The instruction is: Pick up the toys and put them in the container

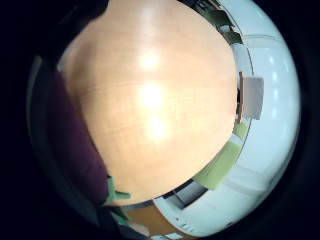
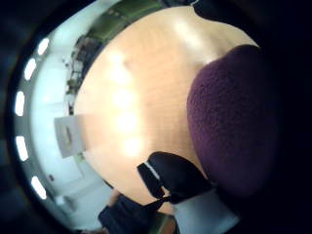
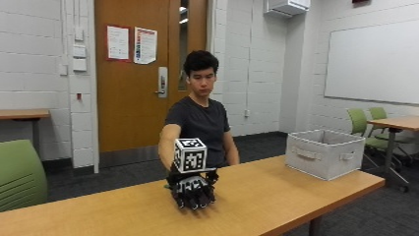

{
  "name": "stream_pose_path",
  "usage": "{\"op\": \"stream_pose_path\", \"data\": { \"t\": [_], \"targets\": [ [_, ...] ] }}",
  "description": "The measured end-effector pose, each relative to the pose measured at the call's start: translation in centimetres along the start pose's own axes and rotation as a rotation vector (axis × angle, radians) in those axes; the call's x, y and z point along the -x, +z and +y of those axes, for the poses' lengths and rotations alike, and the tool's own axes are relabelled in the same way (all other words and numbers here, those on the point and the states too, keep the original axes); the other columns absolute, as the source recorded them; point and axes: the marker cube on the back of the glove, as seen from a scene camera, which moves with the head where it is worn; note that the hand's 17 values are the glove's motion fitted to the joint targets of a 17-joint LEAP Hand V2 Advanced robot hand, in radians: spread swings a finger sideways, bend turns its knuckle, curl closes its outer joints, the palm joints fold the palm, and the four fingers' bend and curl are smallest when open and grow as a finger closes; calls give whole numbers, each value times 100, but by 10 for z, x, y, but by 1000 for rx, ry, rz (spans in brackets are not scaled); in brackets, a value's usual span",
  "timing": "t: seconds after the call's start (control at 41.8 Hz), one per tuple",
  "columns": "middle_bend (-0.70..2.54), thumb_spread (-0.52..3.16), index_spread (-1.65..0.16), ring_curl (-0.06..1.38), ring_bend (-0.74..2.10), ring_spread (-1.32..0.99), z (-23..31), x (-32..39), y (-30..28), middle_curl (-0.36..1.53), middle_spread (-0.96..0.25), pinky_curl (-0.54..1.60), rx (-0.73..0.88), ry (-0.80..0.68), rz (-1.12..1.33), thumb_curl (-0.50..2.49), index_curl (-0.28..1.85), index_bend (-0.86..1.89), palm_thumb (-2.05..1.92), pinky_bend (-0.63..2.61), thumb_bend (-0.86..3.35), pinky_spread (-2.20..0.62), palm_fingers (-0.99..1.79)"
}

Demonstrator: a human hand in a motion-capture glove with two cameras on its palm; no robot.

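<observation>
Seated person at a wooden table point(image 3: 275, 196). The gloved right hand point(image 3: 192, 191) is lowered to the tabletop, fingers point(image 3: 194, 200) pointing down and curled over something beneath the palm. The thumb-side palm view shows a purple plush toy point(image 2: 231, 119) close against the palm (a small green part shows in the other palm view). The grey fabric container point(image 3: 324, 153) stands well apart, near the table's far end.

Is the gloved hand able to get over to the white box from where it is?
Probably yes. The gloved right hand is holding a purple toy above the table, and the white fabric container sits open-topped farther along the same table, with only bare tabletop between them.
</observation>
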Motion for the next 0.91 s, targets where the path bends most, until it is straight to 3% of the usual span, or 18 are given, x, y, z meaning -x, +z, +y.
{"op": "stream_pose_path", "data": {
  "t": [0.12,0.215,0.407,0.694,0.909],
  "targets": [
    [18,97,-31,25,36,-33,3,3,5,42,-14,35,11,4,14,21,41,15,2,82,-1,-11,2],
    [11,103,-35,22,33,-30,7,6,6,37,-11,34,14,12,-32,24,47,42,14,84,4,-14,26],
    [21,118,-35,27,50,-35,18,11,0,37,-15,32,-24,7,-60,29,56,58,38,74,17,-19,50],
    [56,104,-36,39,91,-45,38,28,-4,49,-31,33,-74,-30,-93,46,55,18,64,78,25,-38,112],
    [70,86,-37,46,103,-45,43,58,-48,57,-36,35,-80,-51,-67,56,61,16,68,79,24,-46,116]
  ]
}}
